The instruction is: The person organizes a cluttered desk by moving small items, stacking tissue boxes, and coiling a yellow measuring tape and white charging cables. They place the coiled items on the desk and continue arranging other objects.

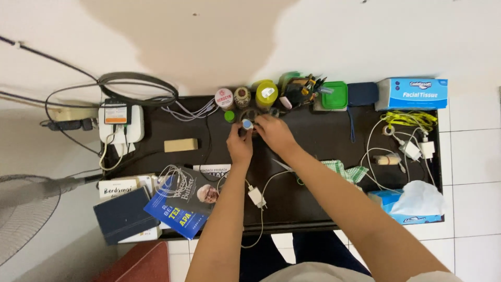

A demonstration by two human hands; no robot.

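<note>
Small blue-capped bottle pinched by left hand; right hand grips its side

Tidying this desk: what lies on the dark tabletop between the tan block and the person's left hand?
In the head view, only a thin dark cable crosses the tabletop between the tan block and the left hand.

- Both hands meet at the far middle of the dark table, the left hand and the right hand pinching together a small blue-capped bottle.
- Just behind them stands a row of small jars, with a yellow-green jar and a green box.
- A tissue box lies at the far right corner.
- Books lie at the near left, a white charger near the front edge.
</note>
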